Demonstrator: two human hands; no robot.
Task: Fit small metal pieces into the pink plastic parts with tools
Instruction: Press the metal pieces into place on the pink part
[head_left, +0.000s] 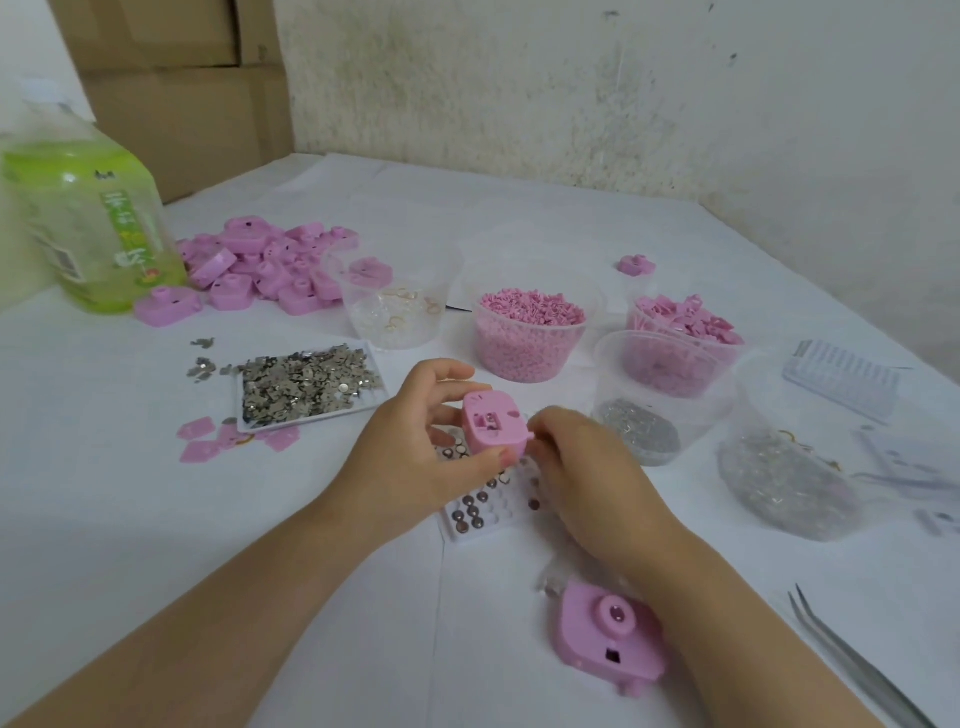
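Note:
My left hand (415, 457) grips a pink plastic part (493, 423) above the table, its open underside facing me with a small metal piece showing inside. My right hand (587, 473) has its fingertips at the right edge of that same part; what they pinch is hidden. Under both hands lies a white tray of button cells (483, 506). A tray of small metal pieces (306, 387) sits to the left. Another pink part (608, 631) lies near my right forearm. Tweezers (857, 670) lie at the lower right.
A heap of pink parts (265, 270) lies at the back left beside a green bottle (83, 218). Clear cups hold pink pellets (530, 332), pink clips (685, 325), springs (639, 431) and rings (400, 306). A bag of metal bits (784, 483) sits right. Cardboard boxes stand behind.

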